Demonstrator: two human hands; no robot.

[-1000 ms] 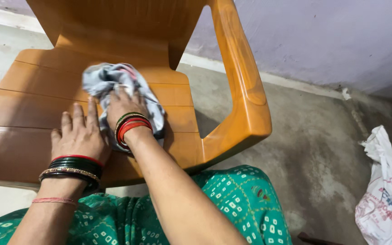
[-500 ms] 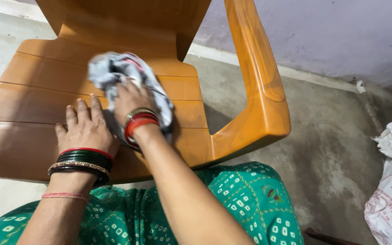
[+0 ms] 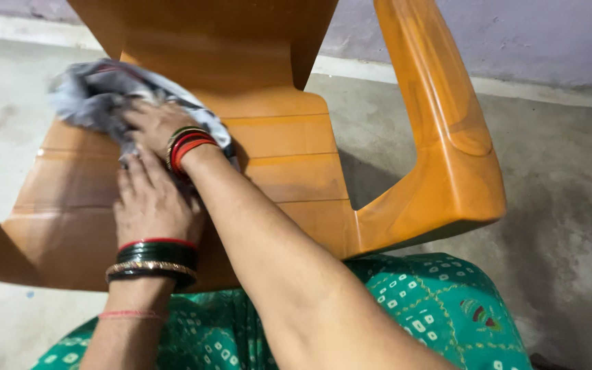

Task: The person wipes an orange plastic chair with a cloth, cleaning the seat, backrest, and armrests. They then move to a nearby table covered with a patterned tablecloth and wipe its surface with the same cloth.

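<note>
an orange plastic chair (image 3: 289,157) fills the view, its armrest (image 3: 447,123) toward 2 o'clock. a crumpled grey cloth (image 3: 90,92) lies on the seat toward 10 o'clock, bunched under the right hand (image 3: 149,123), whose fingers close on it. the left hand (image 3: 152,205) lies open and flat on the seat, at 6 o'clock from the cloth.

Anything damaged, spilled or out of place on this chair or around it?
Nothing stands out. The orange plastic chair looks whole, with no crack or spill showing. The right hand presses a crumpled grey cloth on the seat; the left hand rests flat beside it. The concrete floor is only blotchy.
</note>
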